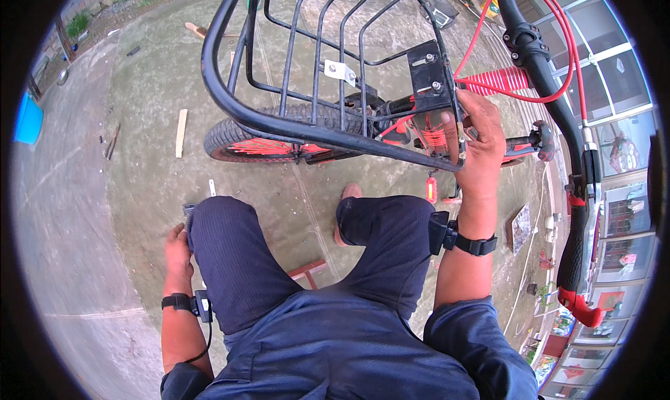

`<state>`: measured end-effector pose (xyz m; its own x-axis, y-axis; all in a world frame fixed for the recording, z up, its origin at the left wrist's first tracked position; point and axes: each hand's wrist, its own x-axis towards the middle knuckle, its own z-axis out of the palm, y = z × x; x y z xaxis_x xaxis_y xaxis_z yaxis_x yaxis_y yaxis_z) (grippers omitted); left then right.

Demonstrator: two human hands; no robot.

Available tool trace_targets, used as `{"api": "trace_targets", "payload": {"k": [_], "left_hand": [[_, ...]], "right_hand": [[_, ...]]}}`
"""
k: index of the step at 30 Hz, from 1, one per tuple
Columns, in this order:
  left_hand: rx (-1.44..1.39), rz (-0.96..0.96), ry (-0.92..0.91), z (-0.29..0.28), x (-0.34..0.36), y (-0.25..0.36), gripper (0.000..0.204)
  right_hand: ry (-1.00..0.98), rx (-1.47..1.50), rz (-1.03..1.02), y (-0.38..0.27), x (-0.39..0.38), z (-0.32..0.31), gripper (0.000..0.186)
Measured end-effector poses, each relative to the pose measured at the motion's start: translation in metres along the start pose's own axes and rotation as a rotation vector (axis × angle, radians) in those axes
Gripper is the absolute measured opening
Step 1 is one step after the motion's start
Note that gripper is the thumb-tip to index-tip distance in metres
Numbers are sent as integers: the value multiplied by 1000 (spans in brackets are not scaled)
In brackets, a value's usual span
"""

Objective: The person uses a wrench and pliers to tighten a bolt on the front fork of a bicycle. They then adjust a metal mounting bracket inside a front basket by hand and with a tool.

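Note:
A black wire bicycle basket (pixel 317 131) fills the upper middle of the head view. My right hand (pixel 481 145) is closed round its right lower edge, just below a black mounting plate (pixel 427 76) with two bolts. A pale metal bracket (pixel 340 73) sits on the basket's bars. My left hand (pixel 179 252) is low beside my left knee; the knee hides part of its fingers. By the fingertips is a dark object (pixel 188 209) that I cannot make out. The silver end of a flat tool (pixel 212 186) shows just beyond that knee.
Below the basket is the bicycle's knobby front wheel (pixel 230 140) with red spokes. The handlebar (pixel 551 86) and looping red cables (pixel 576 58) rise at the right. A wooden strip (pixel 181 133) lies on the concrete. A blue bucket (pixel 28 119) stands far left.

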<state>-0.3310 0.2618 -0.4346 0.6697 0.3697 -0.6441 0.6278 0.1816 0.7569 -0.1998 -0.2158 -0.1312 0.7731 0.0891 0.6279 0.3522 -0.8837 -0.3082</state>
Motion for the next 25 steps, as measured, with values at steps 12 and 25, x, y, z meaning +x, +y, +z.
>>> {"api": "trace_targets", "payload": {"k": [12,25], "left_hand": [[-388,-5,-76,13,-25,72,46],[-332,206,-668,74,-72,163,30]], "right_hand": [[63,-43,-37,-1,0,6,24],[-292,599,438,18,-65,48,15]]}}
